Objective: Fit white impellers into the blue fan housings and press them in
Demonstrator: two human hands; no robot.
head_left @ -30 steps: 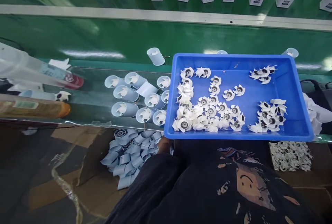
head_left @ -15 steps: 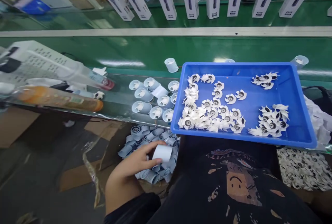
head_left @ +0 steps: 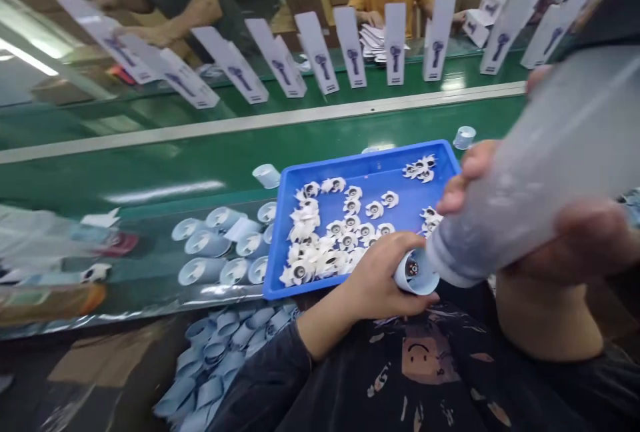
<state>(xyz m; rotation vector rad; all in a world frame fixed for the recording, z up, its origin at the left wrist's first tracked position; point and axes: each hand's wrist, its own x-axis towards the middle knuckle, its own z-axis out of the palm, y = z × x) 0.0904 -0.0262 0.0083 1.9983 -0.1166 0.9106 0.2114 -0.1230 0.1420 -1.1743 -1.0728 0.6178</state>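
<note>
My left hand (head_left: 377, 282) is closed around a pale blue plastic tube (head_left: 416, 275), held close to my chest with its open end turned up; a small dark part shows inside it. My right hand (head_left: 545, 232) grips a large translucent grey bottle (head_left: 540, 172), tilted so that its lower end meets the tube's mouth. Just behind the hands lies a blue tray (head_left: 280, 219) holding several white fan impellers (head_left: 320, 245).
Finished tubes with impellers (head_left: 220, 245) lie left of the tray on a clear sheet. A heap of empty tubes (head_left: 220, 359) sits in a box below. White product boxes (head_left: 350, 45) stand along the green conveyor (head_left: 200, 159). Other people work across the belt.
My left hand has lifted a tube from the box below up to my chest. My right hand has come into view with the bottle. The view has tilted up.
</note>
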